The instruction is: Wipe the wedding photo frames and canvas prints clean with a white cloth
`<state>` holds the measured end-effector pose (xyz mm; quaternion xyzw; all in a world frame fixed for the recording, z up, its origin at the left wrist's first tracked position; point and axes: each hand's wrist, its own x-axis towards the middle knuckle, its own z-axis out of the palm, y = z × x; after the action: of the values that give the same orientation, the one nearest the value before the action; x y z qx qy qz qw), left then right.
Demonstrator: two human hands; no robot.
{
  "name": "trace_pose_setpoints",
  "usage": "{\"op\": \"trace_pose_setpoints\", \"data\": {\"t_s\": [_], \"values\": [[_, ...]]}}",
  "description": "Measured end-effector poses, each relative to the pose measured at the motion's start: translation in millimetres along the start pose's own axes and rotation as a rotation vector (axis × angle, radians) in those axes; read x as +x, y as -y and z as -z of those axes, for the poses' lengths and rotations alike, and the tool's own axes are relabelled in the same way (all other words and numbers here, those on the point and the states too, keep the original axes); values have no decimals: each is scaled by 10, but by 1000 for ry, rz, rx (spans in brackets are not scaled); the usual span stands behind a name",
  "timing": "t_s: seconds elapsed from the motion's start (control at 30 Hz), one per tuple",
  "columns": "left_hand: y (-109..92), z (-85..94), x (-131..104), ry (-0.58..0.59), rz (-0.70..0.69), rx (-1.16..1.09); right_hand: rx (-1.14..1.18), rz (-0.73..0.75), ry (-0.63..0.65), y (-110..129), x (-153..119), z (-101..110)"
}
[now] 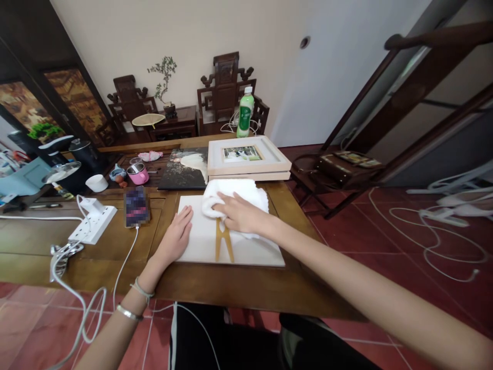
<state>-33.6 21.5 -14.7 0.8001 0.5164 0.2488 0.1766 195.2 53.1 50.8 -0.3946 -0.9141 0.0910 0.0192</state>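
the right hand grasps the white cloth over the far part of the board, which lies flat on the table, while the left hand rests open and flat at the board's left edge, grasping nothing. the yellow piece lies just on the person's side of the right hand, the nearer one, its long axis and two legs running toward the person. its far end and some right fingertips are hidden by the cloth and hand.
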Motion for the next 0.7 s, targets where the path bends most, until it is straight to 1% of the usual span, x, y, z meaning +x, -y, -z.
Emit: {"op": "trace_pose_setpoints", "data": {"t_s": [0.07, 0.13, 0.2, 0.27, 0.33, 0.4, 0.47, 0.53, 0.6, 0.7], "values": [[-4, 2, 0, 0, 6, -2, -28, -54, -44, 55, 92, -95], [-6, 2, -1, -1, 12, -2, -49, -74, -50, 178, 89, -190], [-5, 0, -4, -2, 13, -5, -75, -63, -52, 338, -2, -258], [-3, -2, -6, -7, 10, -8, -76, -20, -38, 504, -157, -272], [0, -4, -8, -8, 8, -6, -33, 33, 22, 651, -342, -215], [1, -4, -10, -7, 4, -2, 38, 77, 149, 761, -523, -100], [-1, -4, -12, -8, 1, -2, 115, 127, 266, 830, -672, 35], [-3, -4, -15, -13, 1, -5, 179, 191, 325, 855, -769, 143], [-3, -7, -17, -15, 3, -6, 228, 241, 305, 836, -802, 195], [0, -15, -17, -10, 0, 6, 268, 278, 201, 724, -731, 169]]}}
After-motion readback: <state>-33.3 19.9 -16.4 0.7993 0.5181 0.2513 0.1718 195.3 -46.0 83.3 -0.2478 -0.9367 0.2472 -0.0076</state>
